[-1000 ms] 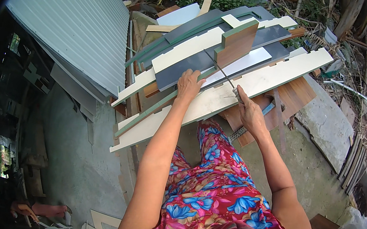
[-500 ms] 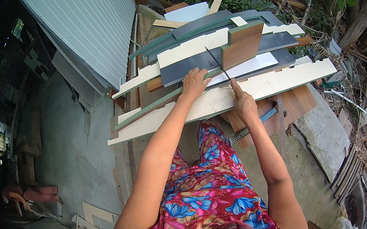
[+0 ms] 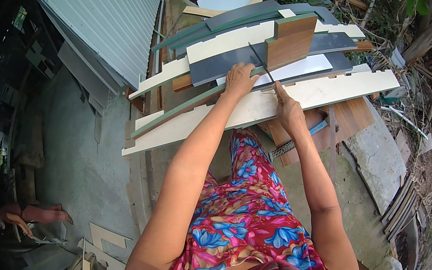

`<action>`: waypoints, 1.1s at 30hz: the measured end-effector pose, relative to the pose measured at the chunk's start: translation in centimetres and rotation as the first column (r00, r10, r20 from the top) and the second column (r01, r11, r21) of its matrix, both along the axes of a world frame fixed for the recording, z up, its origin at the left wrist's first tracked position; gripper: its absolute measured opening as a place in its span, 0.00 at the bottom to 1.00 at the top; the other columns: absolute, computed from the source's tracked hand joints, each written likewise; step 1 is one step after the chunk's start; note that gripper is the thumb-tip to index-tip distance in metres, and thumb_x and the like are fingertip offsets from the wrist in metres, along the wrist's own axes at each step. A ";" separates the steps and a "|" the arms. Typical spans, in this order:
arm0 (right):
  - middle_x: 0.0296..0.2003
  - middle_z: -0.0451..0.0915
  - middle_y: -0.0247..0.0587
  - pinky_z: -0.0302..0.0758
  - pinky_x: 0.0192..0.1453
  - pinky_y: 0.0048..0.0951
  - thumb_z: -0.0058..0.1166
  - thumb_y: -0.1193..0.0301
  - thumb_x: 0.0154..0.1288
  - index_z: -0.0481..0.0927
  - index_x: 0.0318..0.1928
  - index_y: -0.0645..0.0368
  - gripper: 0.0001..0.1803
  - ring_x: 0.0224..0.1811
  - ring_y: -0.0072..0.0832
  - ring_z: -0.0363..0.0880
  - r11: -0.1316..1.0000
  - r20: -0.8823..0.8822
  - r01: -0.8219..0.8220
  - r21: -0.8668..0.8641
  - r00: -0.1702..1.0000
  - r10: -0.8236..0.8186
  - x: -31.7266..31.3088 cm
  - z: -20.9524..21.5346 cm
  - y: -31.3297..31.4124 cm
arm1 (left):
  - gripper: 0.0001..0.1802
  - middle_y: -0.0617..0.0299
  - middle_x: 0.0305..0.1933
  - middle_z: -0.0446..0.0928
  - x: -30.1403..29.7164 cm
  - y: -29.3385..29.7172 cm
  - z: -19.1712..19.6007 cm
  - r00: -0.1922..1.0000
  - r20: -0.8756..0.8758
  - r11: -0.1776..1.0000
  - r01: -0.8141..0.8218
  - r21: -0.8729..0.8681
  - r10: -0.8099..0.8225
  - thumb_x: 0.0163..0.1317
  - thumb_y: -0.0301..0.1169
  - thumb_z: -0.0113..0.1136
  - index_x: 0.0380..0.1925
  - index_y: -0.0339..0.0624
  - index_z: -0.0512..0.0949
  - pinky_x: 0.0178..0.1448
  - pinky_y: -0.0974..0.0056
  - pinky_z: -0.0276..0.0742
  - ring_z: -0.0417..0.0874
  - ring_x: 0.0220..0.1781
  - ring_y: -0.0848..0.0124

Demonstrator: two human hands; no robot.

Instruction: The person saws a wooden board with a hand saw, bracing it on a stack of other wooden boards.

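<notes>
My right hand (image 3: 290, 110) is closed around the near end of a long, thin, dark tool (image 3: 260, 61). This tool slants away to the upper left; whether it is a file or a narrow saw cannot be made out. My left hand (image 3: 239, 79) presses on a long, narrow, green-edged board (image 3: 187, 109), its fingers curled over the upper edge. The tool crosses near that board's right end, just right of my left thumb. A brown wood-grain board (image 3: 290, 42) with a notched corner stands upright beyond the tool. Under my wrists lies a long cream board (image 3: 327, 93) with small notches.
Dark grey panels (image 3: 210, 69) and cream strips (image 3: 232, 41) are stacked behind my hands. A blue-handled tool (image 3: 317, 128) lies right of my right wrist. Corrugated metal sheeting (image 3: 92, 9) rises at left. Another person (image 3: 44, 215) is low at far left. A stone slab (image 3: 376, 153) lies at right.
The whole view has shifted, so the boards sit a little higher in the picture. Both hands keep nearly the same places on the board and the tool.
</notes>
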State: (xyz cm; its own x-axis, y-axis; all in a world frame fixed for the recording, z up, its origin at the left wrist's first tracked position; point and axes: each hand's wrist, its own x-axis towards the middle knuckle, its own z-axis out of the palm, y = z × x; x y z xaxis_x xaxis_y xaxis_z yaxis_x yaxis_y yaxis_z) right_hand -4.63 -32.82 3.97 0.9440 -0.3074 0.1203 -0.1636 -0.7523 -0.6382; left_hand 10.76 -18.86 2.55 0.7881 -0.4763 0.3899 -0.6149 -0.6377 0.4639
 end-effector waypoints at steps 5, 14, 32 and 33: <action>0.44 0.81 0.66 0.77 0.52 0.51 0.40 0.71 0.74 0.70 0.70 0.45 0.25 0.48 0.58 0.81 0.999 0.105 -0.035 0.005 0.994 0.034 0.2 -0.7 -1.4 | 0.20 0.55 0.47 0.77 -2.4 -0.4 0.0 0.935 0.354 0.998 -0.010 -0.056 0.029 0.56 0.34 0.69 0.49 0.46 0.80 0.54 0.52 0.72 0.76 0.54 0.53; 0.57 0.79 0.59 0.75 0.64 0.38 0.43 0.72 0.77 0.70 0.69 0.57 0.22 0.61 0.46 0.79 0.985 -0.033 -0.170 0.012 0.985 0.170 1.1 1.7 -3.4 | 0.36 0.45 0.65 0.69 -11.3 3.7 -3.2 0.985 0.168 0.993 0.020 0.120 -0.041 0.61 0.46 0.64 0.61 0.30 0.70 0.70 0.46 0.59 0.65 0.71 0.50; 0.56 0.79 0.60 0.75 0.61 0.38 0.42 0.69 0.78 0.69 0.69 0.57 0.22 0.59 0.50 0.79 0.983 -0.110 -0.181 0.019 0.977 0.182 1.7 2.2 -3.8 | 0.27 0.48 0.62 0.76 -17.0 0.2 -2.4 0.958 0.212 0.972 0.217 -0.086 -0.195 0.62 0.41 0.64 0.57 0.37 0.77 0.73 0.46 0.61 0.71 0.69 0.51; 0.55 0.79 0.61 0.75 0.61 0.38 0.42 0.69 0.78 0.69 0.69 0.57 0.22 0.58 0.51 0.79 0.981 -0.052 -0.194 0.014 0.979 0.195 1.7 1.9 -3.9 | 0.29 0.46 0.65 0.72 -15.8 1.7 -2.6 0.975 0.219 0.995 0.067 -0.078 -0.048 0.61 0.41 0.65 0.58 0.35 0.75 0.73 0.44 0.59 0.67 0.71 0.49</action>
